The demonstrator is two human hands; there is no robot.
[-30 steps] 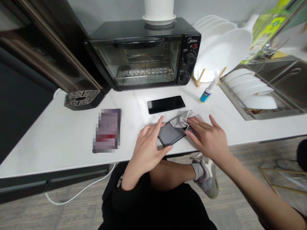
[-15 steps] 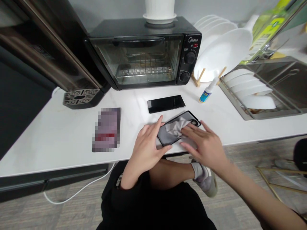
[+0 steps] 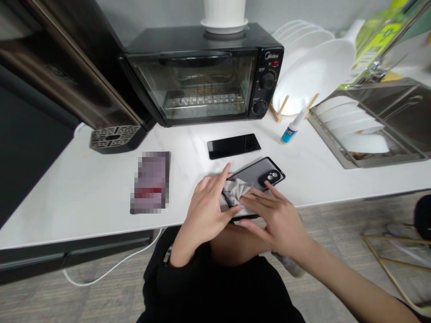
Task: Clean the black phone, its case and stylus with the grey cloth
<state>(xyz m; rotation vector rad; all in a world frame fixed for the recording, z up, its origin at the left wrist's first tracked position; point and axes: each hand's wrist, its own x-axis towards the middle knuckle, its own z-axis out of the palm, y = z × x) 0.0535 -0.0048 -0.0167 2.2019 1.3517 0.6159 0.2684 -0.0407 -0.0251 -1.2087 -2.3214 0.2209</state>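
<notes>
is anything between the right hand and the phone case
Partly: a crumpled grey cloth lies on the phone case, under some fingers of the right hand. Another finger reaches over the case beside the camera area, with no cloth visible beneath it.

White table (image 3: 84, 193), faintly veined
Under the hands (image 3: 208, 202) lies a phone case (image 3: 252, 172); just beyond them, a black phone (image 3: 234, 146), with a toaster oven (image 3: 202, 85) farther back. Left of them, a blurred-out flat object (image 3: 151, 181) and a dispenser (image 3: 81, 80); ahead and right, a spray bottle (image 3: 288, 135) and wooden plate rack (image 3: 282, 109).
</notes>
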